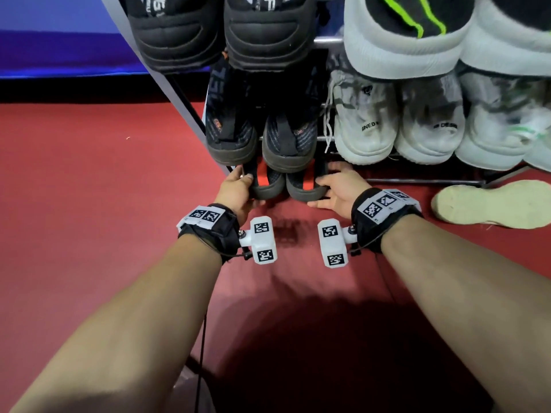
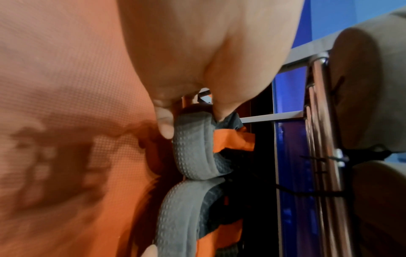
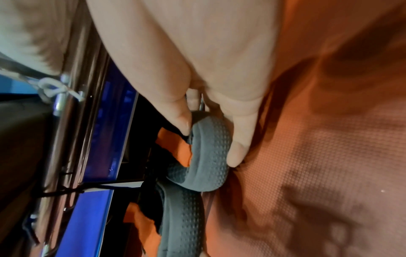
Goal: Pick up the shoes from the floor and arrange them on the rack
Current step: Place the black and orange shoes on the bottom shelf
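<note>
Two dark grey shoes with orange straps stand side by side at the foot of the rack (image 1: 190,114), rounded ends toward me. My left hand (image 1: 241,189) grips the left shoe (image 1: 266,186), fingers on its outer side and thumb under its end. My right hand (image 1: 331,186) grips the right shoe (image 1: 304,189) the same way. In the left wrist view the thumb (image 2: 165,128) presses the ribbed sole rim of the left shoe (image 2: 193,147). In the right wrist view the thumb (image 3: 237,153) lies against the right shoe (image 3: 211,153). The shoes' far ends are hidden under the tier above.
Above hang two black padded shoes (image 1: 262,34), a dark knit pair (image 1: 259,138), and several white sneakers (image 1: 396,123) to the right. A pale shoe (image 1: 492,204) lies sole-up on the red floor (image 1: 104,189) at the right. A blue wall (image 1: 59,40) stands behind.
</note>
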{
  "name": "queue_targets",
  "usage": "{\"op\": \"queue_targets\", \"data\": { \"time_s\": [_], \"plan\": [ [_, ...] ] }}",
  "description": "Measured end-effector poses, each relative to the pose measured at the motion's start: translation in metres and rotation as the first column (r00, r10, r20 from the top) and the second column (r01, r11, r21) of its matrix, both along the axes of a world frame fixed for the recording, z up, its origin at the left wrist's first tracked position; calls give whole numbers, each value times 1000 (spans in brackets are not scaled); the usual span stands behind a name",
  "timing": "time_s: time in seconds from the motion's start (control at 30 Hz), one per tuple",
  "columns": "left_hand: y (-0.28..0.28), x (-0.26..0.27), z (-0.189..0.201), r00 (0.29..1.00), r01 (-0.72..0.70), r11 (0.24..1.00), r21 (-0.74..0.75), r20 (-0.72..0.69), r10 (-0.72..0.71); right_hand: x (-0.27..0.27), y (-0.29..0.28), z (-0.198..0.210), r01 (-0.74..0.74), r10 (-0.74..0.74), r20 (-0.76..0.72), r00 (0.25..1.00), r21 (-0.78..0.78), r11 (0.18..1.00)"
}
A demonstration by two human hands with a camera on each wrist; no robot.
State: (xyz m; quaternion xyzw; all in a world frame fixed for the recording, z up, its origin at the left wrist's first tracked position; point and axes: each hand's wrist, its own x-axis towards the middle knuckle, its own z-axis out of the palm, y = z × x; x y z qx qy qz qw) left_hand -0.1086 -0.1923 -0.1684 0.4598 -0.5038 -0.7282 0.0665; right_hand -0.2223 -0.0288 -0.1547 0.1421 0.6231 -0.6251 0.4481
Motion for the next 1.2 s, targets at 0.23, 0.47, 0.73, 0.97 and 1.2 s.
{"op": "queue_targets", "data": {
  "time_s": [0.23, 0.47, 0.73, 0.97, 1.2],
  "plan": [
    [-12, -11, -18, 995, -95, 993, -70, -21, 94, -2, -15, -7, 32, -30, 45, 999, -42, 999],
    [-15, -20, -32, 963, -267, 961, -65, 10, 268, -4, -24, -8, 106, -99, 92, 991, -69, 992],
    [-6, -13, -38, 924, -364, 928, -79, 91, 370, 3, -28, -10, 139, -132, 97, 987, -67, 988],
    [7, -1, -17, 958, -232, 971, -48, 159, 237, 10, -11, 6, -25, 25, 8, 1000, 40, 999],
    [84, 13, 18, 974, -116, 990, -78, 185, 129, 26, 53, 20, 5, -19, 117, 993, 116, 993]
  ]
}}
